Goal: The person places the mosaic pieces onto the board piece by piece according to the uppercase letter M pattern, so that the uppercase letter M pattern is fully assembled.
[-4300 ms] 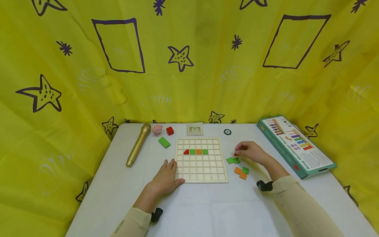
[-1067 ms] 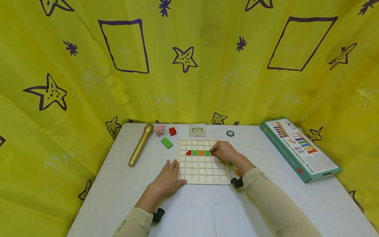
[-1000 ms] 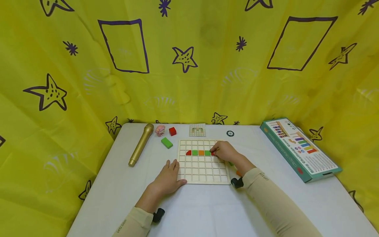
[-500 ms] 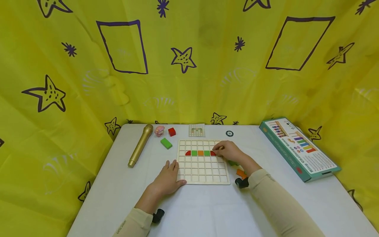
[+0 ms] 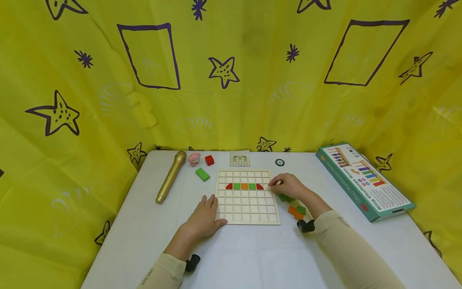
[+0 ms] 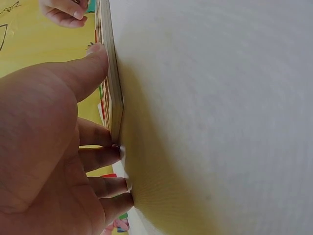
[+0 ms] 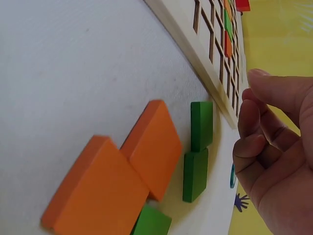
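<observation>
My left hand (image 5: 203, 217) rests at the lower left corner of a pale wooden grid board (image 5: 247, 218). In the left wrist view the thumb (image 6: 90, 68) lies on the board's edge and the fingers reach along its side, fairly straight. A row in the board holds a red quarter-round tile (image 5: 229, 186), a green tile (image 5: 236, 186), an orange tile (image 5: 244, 186), another green one and a red quarter-round tile (image 5: 259, 186). My right hand (image 5: 288, 185) hovers by the board's right edge, fingers loosely bent, holding nothing.
Right of the board lie green tiles (image 7: 201, 126) and orange tiles (image 7: 154, 149). Behind it stand a pattern card (image 5: 240, 158) and a round disc (image 5: 279, 162). A gold microphone (image 5: 171, 177), pink figure (image 5: 194, 159), red block (image 5: 209, 160) and green block (image 5: 202, 174) are left, a game box (image 5: 364, 180) right.
My right hand picked a red tile from beside the board, set it at the row's right end, let go and moved off to the right. The left hand has stayed on the board.
</observation>
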{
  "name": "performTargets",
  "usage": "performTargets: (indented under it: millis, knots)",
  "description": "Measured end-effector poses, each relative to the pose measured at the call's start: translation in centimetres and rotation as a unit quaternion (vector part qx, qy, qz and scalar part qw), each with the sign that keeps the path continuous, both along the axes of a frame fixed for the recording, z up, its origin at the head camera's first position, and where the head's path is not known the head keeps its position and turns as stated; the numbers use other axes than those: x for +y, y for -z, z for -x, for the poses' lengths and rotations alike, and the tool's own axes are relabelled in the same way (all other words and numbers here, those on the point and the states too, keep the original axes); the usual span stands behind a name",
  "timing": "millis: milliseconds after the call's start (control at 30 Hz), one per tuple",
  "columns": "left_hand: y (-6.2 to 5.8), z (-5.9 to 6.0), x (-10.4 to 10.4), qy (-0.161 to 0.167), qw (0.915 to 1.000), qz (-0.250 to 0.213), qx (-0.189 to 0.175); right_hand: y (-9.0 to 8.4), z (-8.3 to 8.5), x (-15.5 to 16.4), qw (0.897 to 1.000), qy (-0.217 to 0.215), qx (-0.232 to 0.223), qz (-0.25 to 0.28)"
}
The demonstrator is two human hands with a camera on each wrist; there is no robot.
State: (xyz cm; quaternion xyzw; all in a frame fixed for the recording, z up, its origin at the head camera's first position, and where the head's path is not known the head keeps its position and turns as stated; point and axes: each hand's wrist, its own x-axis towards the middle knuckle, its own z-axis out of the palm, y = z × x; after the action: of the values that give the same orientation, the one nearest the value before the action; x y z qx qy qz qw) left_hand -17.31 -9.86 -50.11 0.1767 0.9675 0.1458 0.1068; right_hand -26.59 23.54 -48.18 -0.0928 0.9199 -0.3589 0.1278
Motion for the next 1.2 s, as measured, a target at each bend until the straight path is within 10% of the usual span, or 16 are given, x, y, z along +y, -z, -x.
performTargets:
  millis: [1200]
  knots:
    - [0.1,0.0,0.0,-0.005,1.0000,-0.001,-0.005,1.0,-1.9,5.4,0.999,-0.014,-0.042,-0.018]
